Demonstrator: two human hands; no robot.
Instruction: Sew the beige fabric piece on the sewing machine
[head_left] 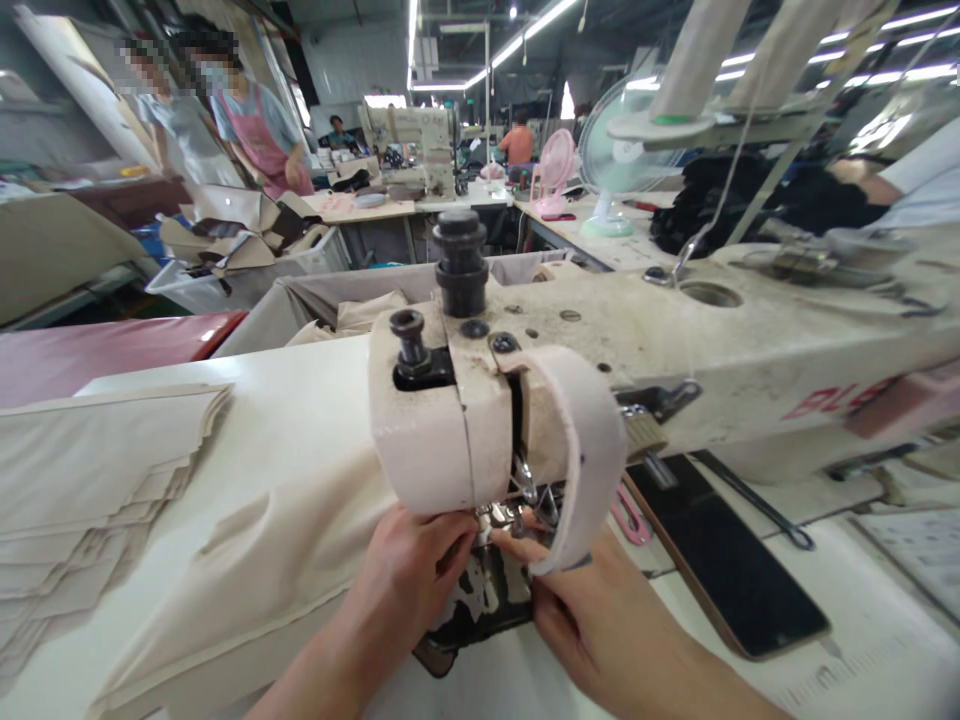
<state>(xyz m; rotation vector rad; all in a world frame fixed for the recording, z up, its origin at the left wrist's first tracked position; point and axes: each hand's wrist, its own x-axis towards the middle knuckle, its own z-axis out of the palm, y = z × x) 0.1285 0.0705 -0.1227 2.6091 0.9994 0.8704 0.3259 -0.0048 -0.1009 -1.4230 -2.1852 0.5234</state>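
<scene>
A sewing machine (495, 420) stands in front of me, its pale head above both hands. At the metal presser foot (495, 518), my left hand (405, 575) has its fingers bent and pressed together; what they hold, if anything, is hidden. My right hand (592, 610) reaches in from the other side, index finger stretched to the foot and the fingers apart. A curved white guard (592, 450) partly covers that hand. Beige cloth (300, 540) lies beside my left hand and runs up to the machine head. Below the foot shows a worn dark metal plate (487, 610).
Stacked beige cloth pieces (82, 500) lie at the left. On the right are a phone (735, 560), a dark metal tool (757, 500) and a pink-handled item (631, 518). Behind the table stands a bin (277, 300). Fans (622, 150) and several people are farther back.
</scene>
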